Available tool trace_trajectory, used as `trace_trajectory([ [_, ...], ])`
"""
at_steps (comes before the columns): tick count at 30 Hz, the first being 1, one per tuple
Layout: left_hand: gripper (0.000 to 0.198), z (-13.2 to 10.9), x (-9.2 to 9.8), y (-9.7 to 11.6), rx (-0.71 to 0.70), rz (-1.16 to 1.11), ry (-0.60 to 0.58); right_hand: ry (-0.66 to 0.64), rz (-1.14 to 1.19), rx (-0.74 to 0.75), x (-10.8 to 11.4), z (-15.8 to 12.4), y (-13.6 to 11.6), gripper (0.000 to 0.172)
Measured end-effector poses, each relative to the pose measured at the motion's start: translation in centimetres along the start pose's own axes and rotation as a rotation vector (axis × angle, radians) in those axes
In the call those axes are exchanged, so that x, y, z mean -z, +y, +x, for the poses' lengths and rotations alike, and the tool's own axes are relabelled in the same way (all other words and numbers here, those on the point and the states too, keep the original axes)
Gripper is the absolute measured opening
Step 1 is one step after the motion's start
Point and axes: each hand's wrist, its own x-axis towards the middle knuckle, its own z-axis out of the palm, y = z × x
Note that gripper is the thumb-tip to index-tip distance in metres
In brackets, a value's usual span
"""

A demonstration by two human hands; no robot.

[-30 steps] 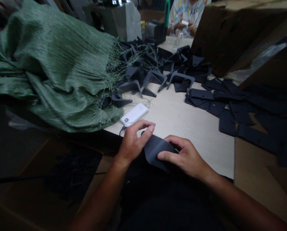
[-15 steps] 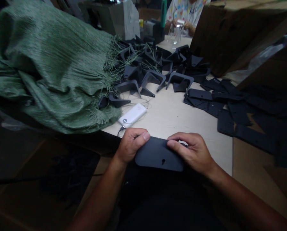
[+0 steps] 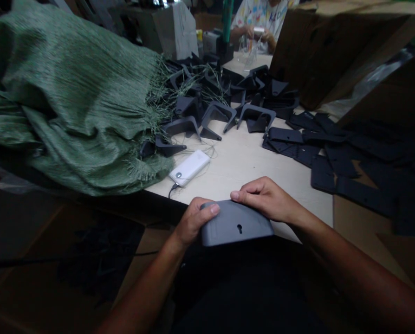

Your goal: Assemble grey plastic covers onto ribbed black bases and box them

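Between my hands is a dark grey plastic part, a flat plate with a keyhole-shaped slot facing me. My left hand is closed on its left end, thumb on top. My right hand grips the upper right edge, its thumb lying along the rim; the fingers behind the plate are hidden. A white power bank with a cable lies on the table just beyond. Farther back, several dark U-shaped brackets lie in a heap.
A green woven sack spreads over the left side, its frayed mouth at the brackets. Flat dark plates are piled at right. A large cardboard box stands behind them. Across the table sits a person handling something white.
The grey part has tilted, its face now lighter and turned more upward. My right hand has slid left along its top edge. My left hand has moved slightly right and down.
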Motion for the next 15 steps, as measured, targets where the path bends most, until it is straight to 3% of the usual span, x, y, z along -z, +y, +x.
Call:
trace_trajectory([
  [2,0.05,0.1,0.5,0.1,0.028,0.061,-0.03,0.052,-0.082,0.039,0.2,0.2,0.1,0.057],
  [4,0.046,0.4,0.9,0.1,0.018,0.061,0.018,0.213,-0.22,0.162,0.5,0.3,0.0,0.047],
  [7,0.041,0.8,1.3,-0.1,-0.102,0.003,0.193,0.517,-0.387,0.327,1.1,0.0,-0.4,0.027],
  [9,0.036,1.0,1.4,-0.2,-0.244,-0.058,0.351,0.661,-0.355,0.313,1.4,-0.4,-0.5,0.028],
  [11,0.032,1.2,1.4,-0.2,-0.364,-0.088,0.46,0.637,-0.178,0.207,1.0,-0.8,-0.3,0.033],
  [15,0.03,1.2,1.0,-0.6,-0.418,0.014,0.445,0.242,0.309,-0.038,-2.0,-1.0,0.6,0.04],
])
